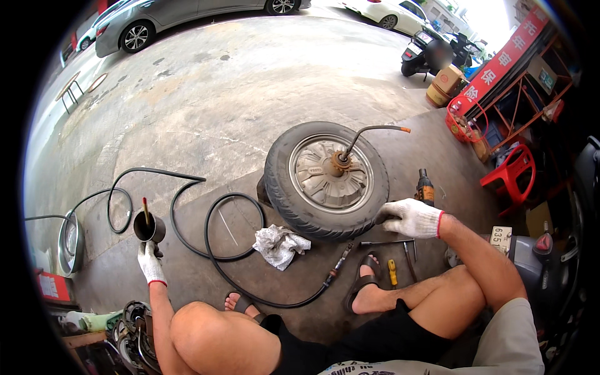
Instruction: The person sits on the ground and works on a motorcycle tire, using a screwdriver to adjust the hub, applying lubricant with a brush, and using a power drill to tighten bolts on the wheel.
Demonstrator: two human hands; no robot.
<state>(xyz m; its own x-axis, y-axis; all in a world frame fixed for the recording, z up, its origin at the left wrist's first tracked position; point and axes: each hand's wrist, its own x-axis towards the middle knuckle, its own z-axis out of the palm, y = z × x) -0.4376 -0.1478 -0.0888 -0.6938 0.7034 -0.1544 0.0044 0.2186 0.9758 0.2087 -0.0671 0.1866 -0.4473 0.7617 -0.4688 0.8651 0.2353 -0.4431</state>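
My left hand point(150, 261), in a white knitted glove, is closed round the lower part of a dark metal cup point(149, 229). A brush handle with a red tip point(145, 212) sticks up out of the cup. Before me a scooter wheel with a black tyre point(284, 187) leans, its metal hub facing up. An orange-tipped cable point(375, 127) rises from the hub's centre. On the tyre's right edge lies my gloved right hand point(412, 218), its fingers curled against the rubber. A crumpled white rag point(280, 246) rests beside the tyre's near left side.
A black air hose point(215, 262) loops over the floor. Near my foot lie a yellow-handled screwdriver point(392, 273) and a T-shaped wrench point(387, 242). A cordless power tool point(425, 187) stands right of the wheel. A metal basin point(70, 245) is left; a red stool point(512, 178) is right.
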